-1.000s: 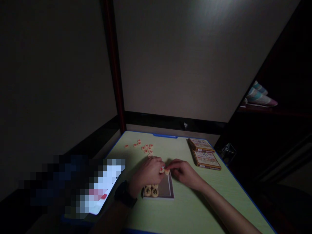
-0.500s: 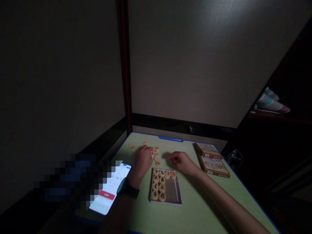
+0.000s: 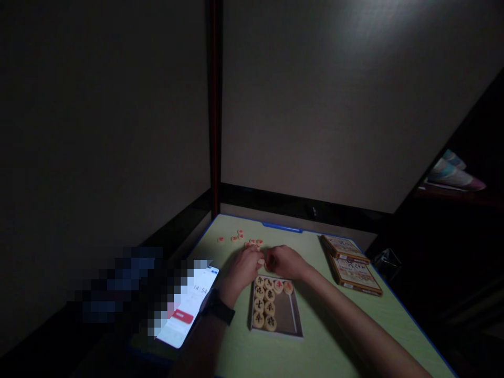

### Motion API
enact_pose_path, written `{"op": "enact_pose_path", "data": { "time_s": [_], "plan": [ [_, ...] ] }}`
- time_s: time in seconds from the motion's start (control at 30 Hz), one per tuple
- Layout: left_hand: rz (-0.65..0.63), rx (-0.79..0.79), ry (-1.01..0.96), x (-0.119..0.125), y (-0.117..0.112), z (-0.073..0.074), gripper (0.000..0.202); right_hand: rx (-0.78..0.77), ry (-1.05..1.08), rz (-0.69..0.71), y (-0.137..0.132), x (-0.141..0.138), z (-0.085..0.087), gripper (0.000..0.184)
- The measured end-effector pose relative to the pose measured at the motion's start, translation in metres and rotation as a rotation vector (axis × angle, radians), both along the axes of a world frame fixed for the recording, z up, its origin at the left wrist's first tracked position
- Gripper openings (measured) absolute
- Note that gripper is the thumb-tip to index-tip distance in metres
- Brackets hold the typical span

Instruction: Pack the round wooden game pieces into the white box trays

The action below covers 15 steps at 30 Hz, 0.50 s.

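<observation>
A shallow grey tray (image 3: 293, 320) lies on the green table (image 3: 338, 325) and holds several round wooden game pieces (image 3: 266, 303) marked in black or red. My left hand (image 3: 243, 270), a dark watch on its wrist, sits just beyond the tray's far edge with fingers curled on a light piece. My right hand (image 3: 286, 261) is beside it, fingers bent down onto the table; what it holds is hidden. Several loose red-marked pieces (image 3: 246, 240) lie scattered further back.
A lit phone (image 3: 189, 310) lies at the table's left edge. Two flat orange boxes (image 3: 352, 262) sit at the right side. A dark post (image 3: 214, 105) rises behind the table. Folded cloth (image 3: 454, 173) rests on a shelf at the far right.
Both hands left the tray, reached to the loose pieces further back, then drew together just beyond the tray's far edge. More pieces show in the tray than one second ago.
</observation>
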<state>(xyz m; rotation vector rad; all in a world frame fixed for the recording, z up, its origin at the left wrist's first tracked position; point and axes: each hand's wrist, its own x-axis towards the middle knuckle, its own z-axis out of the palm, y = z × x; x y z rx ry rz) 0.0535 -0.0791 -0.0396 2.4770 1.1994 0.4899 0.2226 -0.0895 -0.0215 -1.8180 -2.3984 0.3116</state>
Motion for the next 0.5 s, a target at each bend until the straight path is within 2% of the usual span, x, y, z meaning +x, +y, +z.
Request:
{"op": "enact_pose_path", "data": {
  "time_s": [0.2, 0.33, 0.43, 0.5],
  "plan": [
    [0.018, 0.018, 0.055, 0.005, 0.002, -0.010, 0.027, -0.017, 0.014, -0.001, 0.015, 0.021, 0.002, 0.011],
    [0.035, 0.066, 0.104, 0.005, 0.000, -0.011, 0.033, 0.052, 0.027, 0.024, 0.040, 0.020, 0.001, 0.023],
    [0.082, 0.083, 0.038, 0.005, 0.003, -0.010, 0.045, 0.101, 0.018, 0.045, 0.058, 0.013, -0.004, 0.035],
    [0.146, 0.054, -0.061, 0.006, 0.007, -0.008, 0.046, 0.114, 0.002, 0.066, 0.066, 0.008, -0.008, 0.036]
  ]
}}
